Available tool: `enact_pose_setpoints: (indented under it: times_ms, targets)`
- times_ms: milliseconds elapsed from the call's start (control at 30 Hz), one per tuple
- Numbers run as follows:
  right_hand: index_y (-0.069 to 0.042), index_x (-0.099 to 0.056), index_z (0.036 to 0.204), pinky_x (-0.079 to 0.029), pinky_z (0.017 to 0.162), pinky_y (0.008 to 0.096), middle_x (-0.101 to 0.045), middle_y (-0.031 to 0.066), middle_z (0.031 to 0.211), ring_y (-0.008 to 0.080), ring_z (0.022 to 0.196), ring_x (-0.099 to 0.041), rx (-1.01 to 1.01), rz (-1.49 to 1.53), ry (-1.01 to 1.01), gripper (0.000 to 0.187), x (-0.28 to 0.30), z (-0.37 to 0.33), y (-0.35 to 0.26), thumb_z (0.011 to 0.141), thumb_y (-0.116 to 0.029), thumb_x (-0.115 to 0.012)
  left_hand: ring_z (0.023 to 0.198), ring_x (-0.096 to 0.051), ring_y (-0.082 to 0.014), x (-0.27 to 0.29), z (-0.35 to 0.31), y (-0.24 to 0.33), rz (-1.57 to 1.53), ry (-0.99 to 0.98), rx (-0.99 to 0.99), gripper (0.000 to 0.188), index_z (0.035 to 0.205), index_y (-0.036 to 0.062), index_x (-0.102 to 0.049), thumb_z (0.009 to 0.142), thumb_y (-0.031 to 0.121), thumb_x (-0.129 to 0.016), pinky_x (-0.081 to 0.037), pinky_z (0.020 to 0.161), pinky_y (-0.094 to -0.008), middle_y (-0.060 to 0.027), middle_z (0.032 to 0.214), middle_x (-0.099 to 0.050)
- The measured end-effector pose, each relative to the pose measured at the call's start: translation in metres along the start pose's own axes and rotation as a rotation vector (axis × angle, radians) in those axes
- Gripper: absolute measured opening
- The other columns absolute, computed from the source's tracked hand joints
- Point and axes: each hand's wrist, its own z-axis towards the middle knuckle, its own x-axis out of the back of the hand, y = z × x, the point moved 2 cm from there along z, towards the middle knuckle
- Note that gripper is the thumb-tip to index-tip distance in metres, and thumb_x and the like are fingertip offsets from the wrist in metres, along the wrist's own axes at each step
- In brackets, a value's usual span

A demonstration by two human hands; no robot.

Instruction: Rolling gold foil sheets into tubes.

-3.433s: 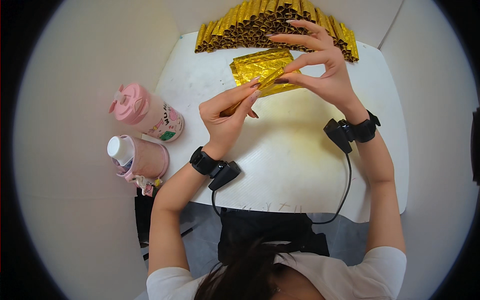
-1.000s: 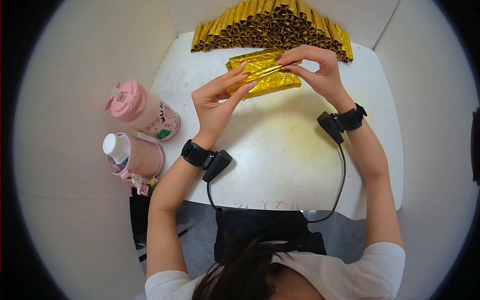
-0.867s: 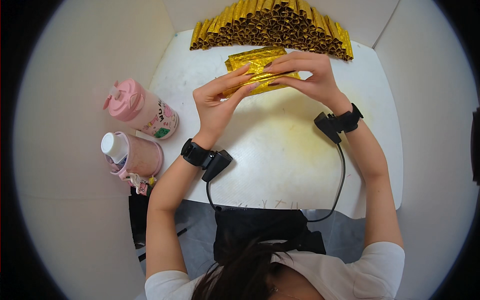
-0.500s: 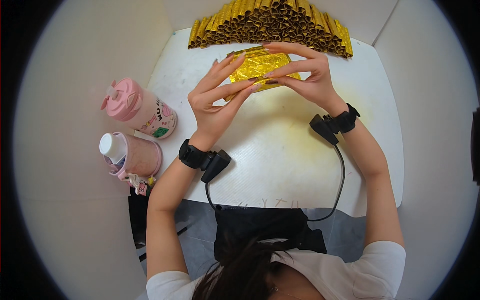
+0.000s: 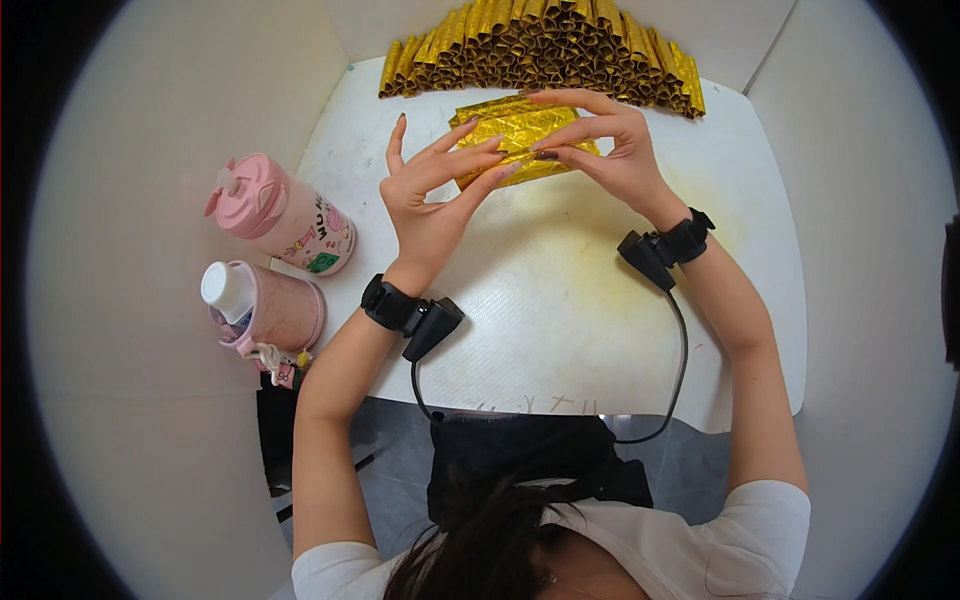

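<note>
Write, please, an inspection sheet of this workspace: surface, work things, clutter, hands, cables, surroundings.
Surface: white table, with a yellowish stain.
Work things: gold foil on the table; behind it, a pile of gold rolls.
Clutter: pink bottle and pink cup at the left; a white-capped thing stands in the cup.
Hands: left hand and right hand both pinch the foil, close together.
Cables: left cable and right cable run from black wrist devices.
Surroundings: pale walls on both sides and behind.

Foil sheets (image 5: 522,130) look glossy w/ creases, pink btl lid (image 5: 250,197) smooth plstc.
</note>
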Motion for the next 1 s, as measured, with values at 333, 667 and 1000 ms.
enact_pose_setpoints:
  times_ms: [333,667,1000]
  targets:
    - [-0.005,-0.074,0.087,-0.048,0.079,0.0271,-0.071,0.0062,0.089,0.0127,0.083,-0.064,-0.25,0.001,0.091,0.011,0.014,-0.004,-0.011,0.075,-0.004,-0.073,0.101,-0.066,-0.0229,0.004,0.001,0.003,-0.107,0.035,0.021,0.005,0.08,0.0151,-0.076,0.075,0.013,-0.077,-0.013,0.111,-0.0491,-0.0004,0.085,-0.073]
    - [-0.003,-0.071,0.094,-0.05,0.075,0.0241,-0.07,0.0048,0.091,0.0112,0.081,-0.064,-0.327,-0.092,0.136,0.013,0.029,-0.015,-0.047,0.082,-0.004,-0.067,0.096,-0.067,-0.017,0.0,-0.009,0.003,-0.22,0.027,0.136,0.01,0.088,0.0079,-0.074,0.079,0.011,-0.074,-0.024,0.111,-0.0455,-0.0059,0.086,-0.073]
    - [-0.008,-0.068,0.106,-0.052,0.07,0.0253,-0.071,0.0039,0.096,0.0136,0.078,-0.069,-0.356,-0.315,0.095,0.027,0.018,-0.026,-0.082,0.08,-0.013,-0.072,0.094,-0.066,-0.0167,-0.021,-0.021,-0.015,-0.546,-0.137,0.321,0.033,0.107,0.0086,-0.07,0.078,0.021,-0.076,-0.049,0.088,-0.0313,-0.0084,0.105,-0.069]
